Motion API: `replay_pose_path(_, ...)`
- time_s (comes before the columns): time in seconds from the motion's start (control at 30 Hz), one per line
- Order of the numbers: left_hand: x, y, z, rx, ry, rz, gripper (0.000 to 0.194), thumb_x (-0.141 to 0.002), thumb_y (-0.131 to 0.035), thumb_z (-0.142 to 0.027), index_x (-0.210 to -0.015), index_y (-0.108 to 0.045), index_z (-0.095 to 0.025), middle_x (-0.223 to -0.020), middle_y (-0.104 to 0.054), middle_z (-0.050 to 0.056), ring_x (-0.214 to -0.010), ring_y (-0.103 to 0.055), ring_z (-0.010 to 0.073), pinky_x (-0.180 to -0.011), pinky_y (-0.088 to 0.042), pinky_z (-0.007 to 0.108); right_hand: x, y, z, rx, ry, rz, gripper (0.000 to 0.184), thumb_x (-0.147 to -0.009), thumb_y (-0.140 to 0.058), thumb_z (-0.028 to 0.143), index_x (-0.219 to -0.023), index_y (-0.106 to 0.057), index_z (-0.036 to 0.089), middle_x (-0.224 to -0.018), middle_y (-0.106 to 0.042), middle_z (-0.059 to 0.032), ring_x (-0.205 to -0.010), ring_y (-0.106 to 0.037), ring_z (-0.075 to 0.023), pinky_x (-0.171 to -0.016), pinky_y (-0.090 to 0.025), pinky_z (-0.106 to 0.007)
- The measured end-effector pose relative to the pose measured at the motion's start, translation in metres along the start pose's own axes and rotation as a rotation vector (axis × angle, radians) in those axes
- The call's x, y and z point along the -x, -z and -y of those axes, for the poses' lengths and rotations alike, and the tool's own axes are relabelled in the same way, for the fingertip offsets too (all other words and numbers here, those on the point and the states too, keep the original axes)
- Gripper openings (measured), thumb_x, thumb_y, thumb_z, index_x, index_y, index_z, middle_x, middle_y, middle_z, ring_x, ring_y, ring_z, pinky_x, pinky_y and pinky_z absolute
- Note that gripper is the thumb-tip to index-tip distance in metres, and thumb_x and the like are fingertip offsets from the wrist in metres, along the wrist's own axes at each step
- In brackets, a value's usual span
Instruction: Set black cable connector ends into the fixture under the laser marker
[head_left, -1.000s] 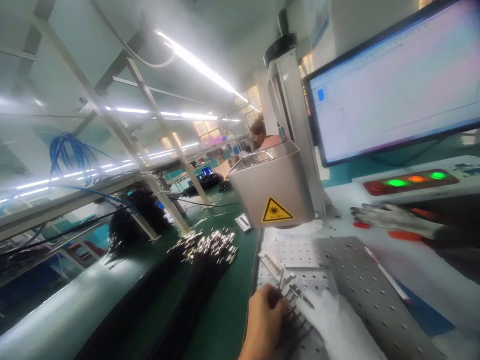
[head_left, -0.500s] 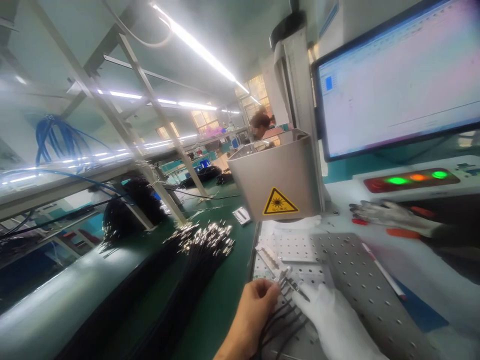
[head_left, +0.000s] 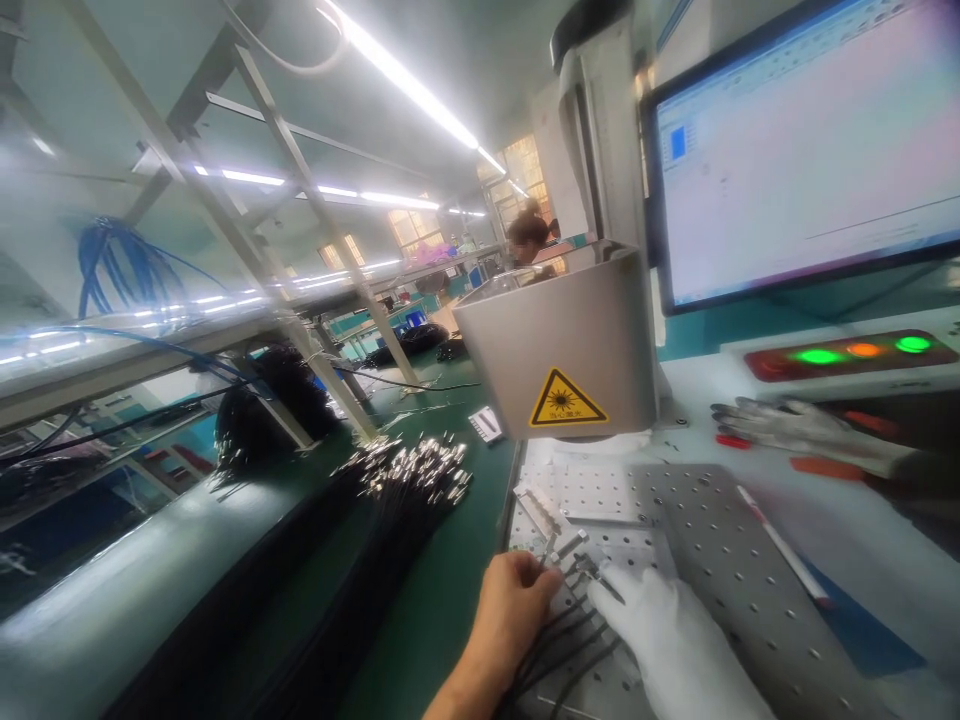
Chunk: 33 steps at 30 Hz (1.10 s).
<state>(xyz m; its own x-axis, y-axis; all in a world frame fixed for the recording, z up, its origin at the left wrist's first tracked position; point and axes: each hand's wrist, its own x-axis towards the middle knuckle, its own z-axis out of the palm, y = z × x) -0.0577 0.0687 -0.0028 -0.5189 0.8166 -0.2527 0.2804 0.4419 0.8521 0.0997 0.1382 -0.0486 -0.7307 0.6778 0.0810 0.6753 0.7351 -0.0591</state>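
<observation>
My bare left hand [head_left: 517,597] is closed in a pinch on a black cable with a metal connector end, over the perforated metal plate [head_left: 739,560]. Close to its right, my right hand [head_left: 651,612], in a white glove, grips more black cables [head_left: 574,645] by their silvery connectors [head_left: 590,568]. The cables trail down between both wrists. Just beyond the fingers lies a pale notched fixture [head_left: 538,508] on the plate. To the left, a thick bundle of black cables [head_left: 367,560] with bare metal connector ends rests on the green table [head_left: 442,560].
A grey metal housing [head_left: 555,340] with a yellow laser warning sign stands behind the plate. A monitor [head_left: 810,150] is at the upper right, with a lit button panel [head_left: 855,355] below. Grey gloves [head_left: 787,428] and a pen [head_left: 784,545] lie right. One person [head_left: 529,238] sits farther back.
The connectors between my hands have spread apart slightly, and one now points toward the notched fixture. The camera view has shifted a little; both hands stay near the same place.
</observation>
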Motion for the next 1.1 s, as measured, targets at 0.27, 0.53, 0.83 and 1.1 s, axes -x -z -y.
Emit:
replay_pose_path(0.27,0.007,-0.009,-0.01,-0.556,-0.051,-0.134,0.027,-0.08,-0.054,-0.029,-0.059,-0.04,-0.02,-0.06,-0.045,-0.002,-0.063,-0.04,0.0134,-0.061,-0.023,0.029,-0.005,-0.028,-0.005,-0.043,-0.026,-0.063,0.032,-0.085,-0.053,0.017,-0.109,-0.067,0.035,-0.083,-0.063,-0.0037,-0.064,-0.057,-0.0174,-0.053,-0.035,-0.024)
replay_pose_path(0.53,0.011,-0.011,-0.021,-0.612,-0.024,-0.022,0.024,-0.08,-0.048,-0.028,-0.06,-0.037,-0.022,-0.069,-0.055,0.005,-0.068,-0.048,0.0191,-0.063,-0.021,0.032,0.001,-0.015,-0.009,-0.044,0.013,-0.116,0.045,-0.076,-0.059,0.014,-0.114,-0.068,0.037,-0.107,-0.068,-0.0046,-0.063,-0.057,-0.0159,-0.055,-0.037,-0.024)
replay_pose_path(0.83,0.004,-0.008,-0.011,-0.52,-0.031,0.007,0.025,-0.075,-0.053,-0.027,-0.056,-0.037,-0.022,-0.059,-0.043,-0.001,-0.06,-0.038,0.0154,-0.061,-0.023,0.032,0.004,0.0,-0.008,0.002,0.12,-0.088,0.076,-0.062,-0.06,0.007,-0.132,-0.058,0.035,-0.13,-0.06,-0.003,-0.076,-0.06,-0.0182,-0.062,-0.042,-0.026)
replay_pose_path(1.1,-0.003,-0.01,-0.017,-0.531,-0.008,0.033,0.028,-0.071,-0.056,-0.024,-0.051,-0.036,-0.023,-0.055,-0.037,-0.002,-0.057,-0.035,0.0149,-0.061,-0.024,0.03,-0.018,-0.035,-0.018,-0.01,0.139,-0.005,0.072,-0.061,-0.063,0.011,-0.126,-0.06,0.041,-0.129,-0.06,-0.0046,-0.062,-0.056,-0.0144,-0.053,-0.039,-0.025)
